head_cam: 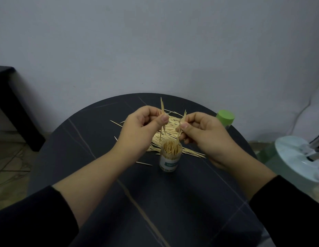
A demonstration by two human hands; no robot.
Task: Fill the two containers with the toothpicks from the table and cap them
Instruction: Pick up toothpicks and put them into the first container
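Head view: left hand (142, 125), right hand (203, 138) each pinch few toothpicks (162, 109) over open container (170, 162).

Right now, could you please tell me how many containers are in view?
2. An open container stands in the middle of the table, toothpicks inside; a green-capped container stands at its right edge, beyond the right hand. None seems hidden.

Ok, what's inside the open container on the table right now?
The open container holds upright toothpicks, bunched up to near its rim. Its label covers the lower part, so what sits at the bottom can't be seen.
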